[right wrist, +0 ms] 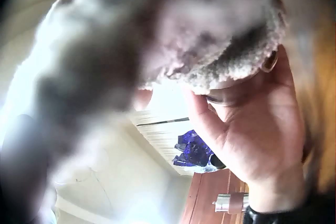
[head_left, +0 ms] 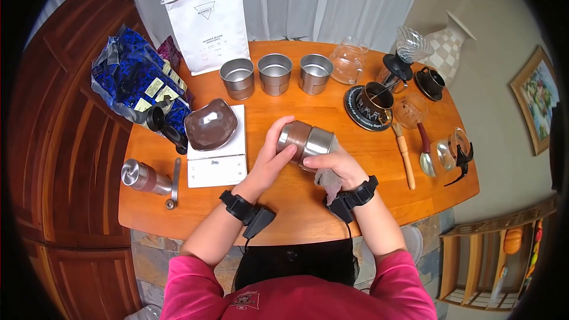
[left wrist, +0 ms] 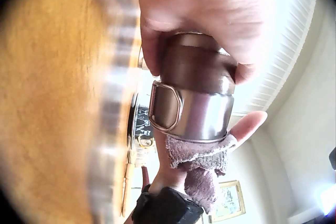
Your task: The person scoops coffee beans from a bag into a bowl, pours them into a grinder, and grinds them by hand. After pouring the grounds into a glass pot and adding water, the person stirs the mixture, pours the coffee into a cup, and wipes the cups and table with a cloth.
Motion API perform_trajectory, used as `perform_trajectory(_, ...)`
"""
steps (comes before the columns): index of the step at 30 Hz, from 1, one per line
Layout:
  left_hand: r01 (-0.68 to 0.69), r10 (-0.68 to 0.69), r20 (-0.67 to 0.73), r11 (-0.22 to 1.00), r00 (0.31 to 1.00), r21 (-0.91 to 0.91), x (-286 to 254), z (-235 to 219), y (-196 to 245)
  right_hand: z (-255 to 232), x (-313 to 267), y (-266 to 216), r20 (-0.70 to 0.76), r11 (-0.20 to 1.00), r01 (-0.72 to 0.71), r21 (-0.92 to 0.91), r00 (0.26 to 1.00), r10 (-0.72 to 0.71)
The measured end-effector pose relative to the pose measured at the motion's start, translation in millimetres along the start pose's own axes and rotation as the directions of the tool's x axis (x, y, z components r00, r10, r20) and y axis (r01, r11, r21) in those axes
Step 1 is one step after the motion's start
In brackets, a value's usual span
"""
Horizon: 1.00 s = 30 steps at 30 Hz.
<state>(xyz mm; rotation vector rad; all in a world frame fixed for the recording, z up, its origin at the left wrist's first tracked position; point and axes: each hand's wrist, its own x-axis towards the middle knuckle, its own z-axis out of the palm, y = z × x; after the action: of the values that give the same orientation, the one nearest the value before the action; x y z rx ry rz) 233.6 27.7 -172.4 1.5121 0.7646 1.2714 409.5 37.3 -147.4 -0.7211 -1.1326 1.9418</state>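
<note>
My left hand (head_left: 274,153) grips a steel cup (head_left: 320,141) with a brown band round it, tipped on its side above the table's front part. In the left wrist view a folding wire handle (left wrist: 180,109) shows on the cup's side. My right hand (head_left: 344,165) holds a grey cloth (head_left: 328,182) at the cup's mouth, its thumb lying along the outer wall. The cloth covers the mouth and hangs below the hand; its bunched part fills much of the right wrist view. The right hand's other fingers are hidden behind cup and cloth.
Three steel cups (head_left: 274,76) stand at the back, near a white coffee bag (head_left: 207,24). Left are a brown dish (head_left: 211,124) on a white scale (head_left: 217,172), a hand grinder (head_left: 145,178) and its crank (head_left: 175,184). Glassware, a brush (head_left: 405,157) and a glass pot (head_left: 444,153) stand right.
</note>
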Motion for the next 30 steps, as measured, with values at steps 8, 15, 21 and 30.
perform_trajectory(8,0.080,-0.080,-0.003,0.995,0.997,-0.053,-1,4,1,9,1,-12,-0.088,0.986,-0.010,-0.165,0.996,-0.005)
perform_trajectory(15,0.049,-0.049,-0.005,0.997,0.999,-0.052,0,2,-2,7,-3,-6,-0.048,1.000,0.004,0.024,0.999,-0.003)
perform_trajectory(21,0.049,-0.050,-0.002,0.996,0.999,-0.069,-1,1,-4,8,-1,-9,0.027,0.979,0.020,-0.203,1.000,-0.015)
perform_trajectory(30,0.063,-0.063,0.008,0.996,0.998,-0.063,0,1,-8,6,-1,-10,-0.004,0.978,-0.013,-0.208,1.000,0.012)
